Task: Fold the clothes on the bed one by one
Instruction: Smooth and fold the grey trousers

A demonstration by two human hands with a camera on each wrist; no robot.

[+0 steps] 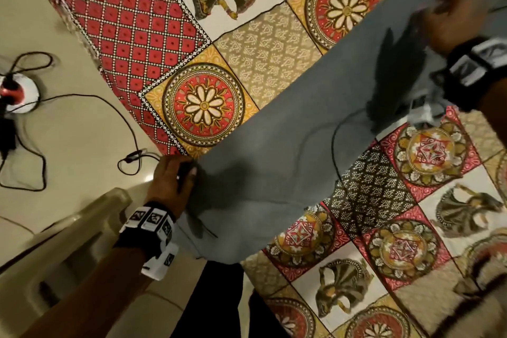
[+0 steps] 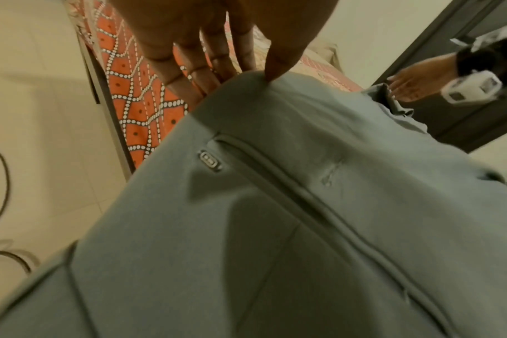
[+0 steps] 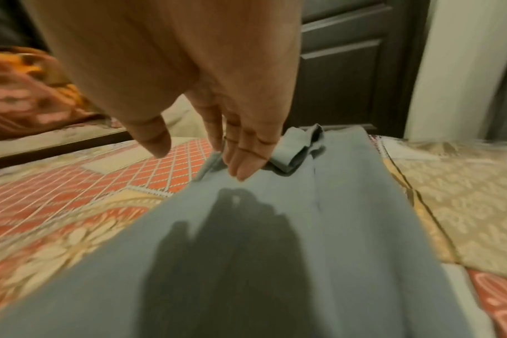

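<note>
Now a long pair of grey trousers lies stretched diagonally across a bed covered by a red, gold and cream patchwork bedspread. At the near left corner, the person's left hand pinches the waist end between thumb and fingers, near a small metal clasp. At the far right, the right hand hangs over the crumpled leg ends with fingers straight and relaxed, tips just touching the cloth, gripping nothing. Black cables trail across the pale floor to the left of the bed.
</note>
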